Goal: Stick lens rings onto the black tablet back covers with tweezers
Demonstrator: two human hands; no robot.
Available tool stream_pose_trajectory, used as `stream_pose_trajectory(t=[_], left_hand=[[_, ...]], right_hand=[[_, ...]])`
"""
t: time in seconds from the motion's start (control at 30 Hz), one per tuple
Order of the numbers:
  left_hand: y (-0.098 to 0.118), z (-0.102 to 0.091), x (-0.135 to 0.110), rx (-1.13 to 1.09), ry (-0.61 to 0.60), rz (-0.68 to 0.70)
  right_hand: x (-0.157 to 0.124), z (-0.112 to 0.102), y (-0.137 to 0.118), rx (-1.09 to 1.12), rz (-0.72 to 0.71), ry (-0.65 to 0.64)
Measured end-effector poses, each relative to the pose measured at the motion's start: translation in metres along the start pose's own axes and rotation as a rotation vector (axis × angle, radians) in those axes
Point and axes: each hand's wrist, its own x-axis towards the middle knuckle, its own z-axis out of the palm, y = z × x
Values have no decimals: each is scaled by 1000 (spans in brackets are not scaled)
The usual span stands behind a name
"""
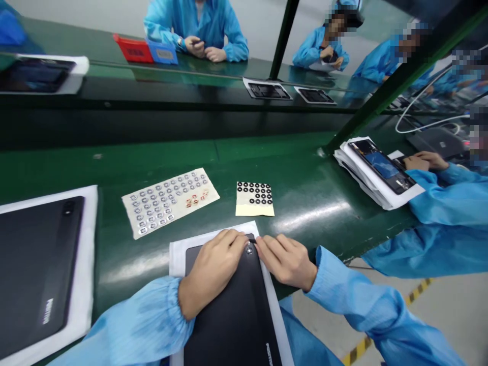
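A dark tablet back cover (236, 325) lies on a white foam sheet (176, 254) at the near edge of the green bench. My left hand (211, 267) rests on the cover's top part, fingers curled and pressed down next to the small camera lens (249, 249). My right hand (285, 259) lies at the cover's top right corner, fingers together, their tips touching the edge beside the lens. What the fingertips pinch, if anything, is too small to make out.
A sheet of small silver and red stickers (170, 201) and a yellow card of black rings (254, 199) lie beyond the cover. Another dark tablet (34, 264) on foam sits at left. A neighbour's hands (423, 161) work on an open tablet (381, 165) at right. Other people sit across.
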Motion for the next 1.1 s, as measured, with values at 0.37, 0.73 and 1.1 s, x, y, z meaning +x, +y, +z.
stream_pose_trajectory(t=[0.37, 0.73, 1.1], left_hand=[[-100, -56, -8, 440, 158, -223], [-76, -53, 27, -93, 65, -511], [-42, 4, 87, -1513, -259, -803]], right_hand=[[35, -1, 54, -207, 146, -406], [32, 21, 62, 29, 233, -196], [48, 36, 78, 759, 490, 133]])
